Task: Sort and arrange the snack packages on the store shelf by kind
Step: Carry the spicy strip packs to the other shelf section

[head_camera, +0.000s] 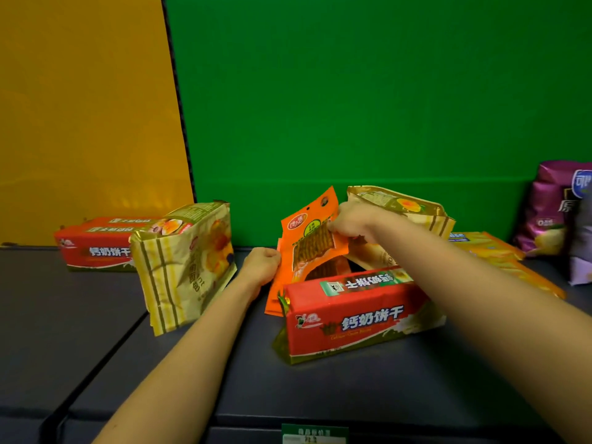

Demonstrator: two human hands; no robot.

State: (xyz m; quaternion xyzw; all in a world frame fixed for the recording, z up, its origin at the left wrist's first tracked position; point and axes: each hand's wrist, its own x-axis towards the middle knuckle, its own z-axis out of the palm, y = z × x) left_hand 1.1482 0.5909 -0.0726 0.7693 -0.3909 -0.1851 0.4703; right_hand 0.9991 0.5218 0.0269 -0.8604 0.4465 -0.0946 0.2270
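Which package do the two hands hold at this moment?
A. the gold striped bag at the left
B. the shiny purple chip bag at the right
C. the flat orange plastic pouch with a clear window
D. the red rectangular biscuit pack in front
C: the right hand pinches the flat orange plastic pouch near its top, and the left hand grips it at its left edge.

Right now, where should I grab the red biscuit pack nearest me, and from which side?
Take the red rectangular biscuit pack across its middle, from above, thumb on the near face. It stands on a long edge with its top face exposed. The orange pouches crowd its far side, and its end seals look flimsy.
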